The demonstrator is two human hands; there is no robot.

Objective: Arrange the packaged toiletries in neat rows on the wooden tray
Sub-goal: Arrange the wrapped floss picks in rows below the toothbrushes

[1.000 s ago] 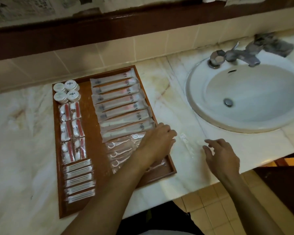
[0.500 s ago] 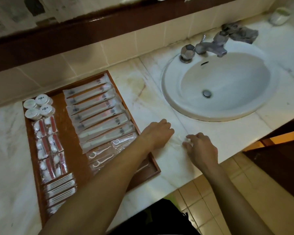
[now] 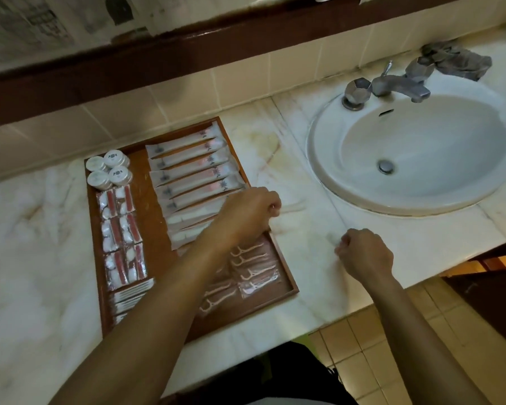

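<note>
A pale marble counter (image 3: 304, 252) runs across the scene, with a white oval sink (image 3: 415, 153) set into it on the right and a metal tap (image 3: 392, 86) at the sink's far rim, beside a crumpled grey cloth (image 3: 456, 59). Left of the sink sits the wooden tray (image 3: 158, 249), long side running near to far. On the tray's right half, long white sachets (image 3: 193, 171) lie in a row stacked from far to near, and nearer the front clear packets of floss picks (image 3: 254, 267) lie in rows. Down the tray's left side run red-and-white packets (image 3: 120, 238) in pairs, then cotton-bud packets (image 3: 135, 293) at the near end, partly hidden by the forearm. Four small round white containers (image 3: 108, 171) cluster in the far left corner.

The left hand (image 3: 249, 217) hovers over the tray's right edge, its fingers curled around the end of a thin clear packet (image 3: 292, 206) that sticks out to the right over the counter. The right hand (image 3: 362, 255) is over the counter just right of the tray, fingers curled in a fist; whether it grips anything cannot be told from the blur
</note>
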